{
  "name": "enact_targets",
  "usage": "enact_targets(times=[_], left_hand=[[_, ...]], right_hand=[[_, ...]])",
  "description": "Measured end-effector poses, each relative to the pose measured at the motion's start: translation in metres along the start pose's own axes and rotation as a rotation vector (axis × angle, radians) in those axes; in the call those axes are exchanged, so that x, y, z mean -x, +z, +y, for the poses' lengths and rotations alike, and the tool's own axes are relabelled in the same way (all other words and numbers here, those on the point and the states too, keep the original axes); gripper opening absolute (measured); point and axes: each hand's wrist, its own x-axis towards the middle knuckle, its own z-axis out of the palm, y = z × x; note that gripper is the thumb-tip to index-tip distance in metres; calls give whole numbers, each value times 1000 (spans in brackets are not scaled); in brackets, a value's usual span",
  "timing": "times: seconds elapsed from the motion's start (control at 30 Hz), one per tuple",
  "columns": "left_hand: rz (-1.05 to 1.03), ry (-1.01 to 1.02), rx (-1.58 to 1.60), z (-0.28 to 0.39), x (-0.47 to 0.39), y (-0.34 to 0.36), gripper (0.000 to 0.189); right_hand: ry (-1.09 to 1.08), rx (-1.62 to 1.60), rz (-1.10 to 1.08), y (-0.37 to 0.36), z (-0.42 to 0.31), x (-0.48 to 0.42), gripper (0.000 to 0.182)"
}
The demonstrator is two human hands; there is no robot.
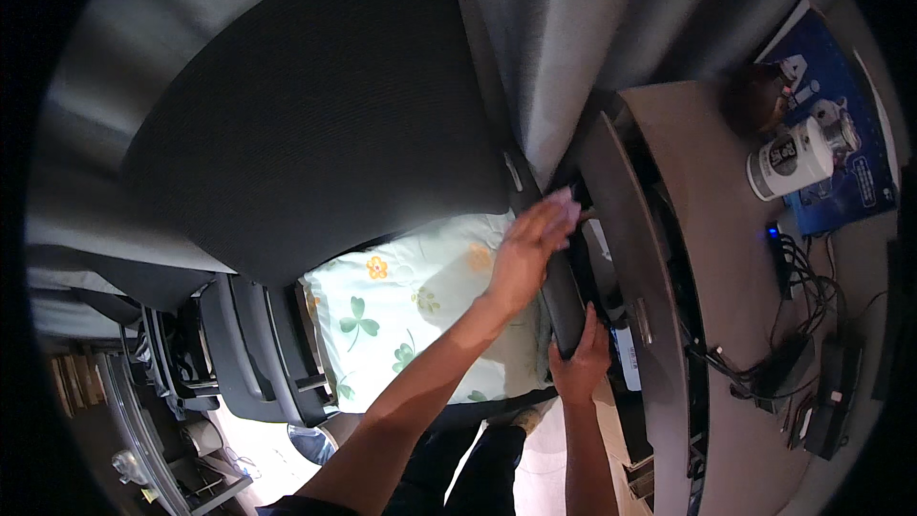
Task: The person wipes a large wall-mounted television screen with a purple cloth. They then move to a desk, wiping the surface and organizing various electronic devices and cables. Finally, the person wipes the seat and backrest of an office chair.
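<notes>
A folded pink cloth [564,213] is pressed under the fingers of my left hand [521,265], on the rear part of a black chair armrest [568,308]. That hand and the cloth are slightly blurred. Around the front end of the same armrest sits my right hand [582,365], thumb on one side and fingers on the other. Beside the armrest, a white cushion [401,301] printed with green clovers and orange flowers covers the seat. The dark fabric backrest [337,115] rises behind it.
Close to the right of the armrest stands a desk [723,229] with a drawer front [637,287]. It bears a white bottle [788,161], a dark brown object [756,97], a blue printed sheet [838,179] and tangled black cables [806,279]. Grey curtains [573,36] hang behind; another chair [236,351] stands left.
</notes>
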Motion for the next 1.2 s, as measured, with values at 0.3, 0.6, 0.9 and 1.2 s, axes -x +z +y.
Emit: enact_targets(times=[0.3,0.6,0.9,1.2], left_hand=[[-241,12,50,106,141,44,65],[-20,-364,458,160,317,50,53],[579,-649,559,108,190,-4,45],[260,-21,-128,42,49,24,50]], right_hand=[[74,-245,-180,-30,29,122,80],[52,-277,-454,-96,57,246,77],[16,-255,-417,-111,62,230,71],[-198,-231,-242,-99,26,131,63]])
